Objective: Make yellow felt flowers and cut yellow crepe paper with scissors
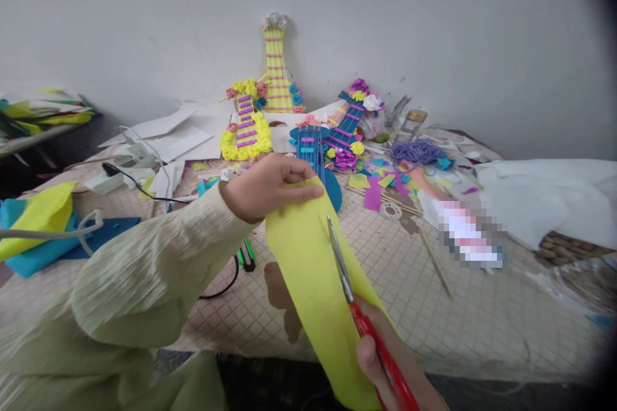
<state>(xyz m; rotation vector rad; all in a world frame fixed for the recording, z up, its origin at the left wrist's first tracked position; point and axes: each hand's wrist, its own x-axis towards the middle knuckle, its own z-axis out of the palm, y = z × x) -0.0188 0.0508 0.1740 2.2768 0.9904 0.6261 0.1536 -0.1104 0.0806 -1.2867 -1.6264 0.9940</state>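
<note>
We face a table covered in beige, diamond-patterned cloth (pixel 486 327). A long, bright-yellow paper strip (pixel 301 270) slants across its near edge. Our left hand (pixel 270 185) pinches the strip's top end between thumb and fingers. Our right hand (pixel 415 369) curls closed around red-handled metal scissors (pixel 355 313), blades against the strip. Whether the pixelated patch (pixel 470 234) at right bears writing, we cannot tell.

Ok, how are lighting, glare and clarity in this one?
Head view: diffuse light, no harsh glare on the yellow paper sheet; head view, right edge: dark curved vignette; head view, right of centre: blocky pixelation masks a patch over the beige lattice-patterned tablecloth.
</note>
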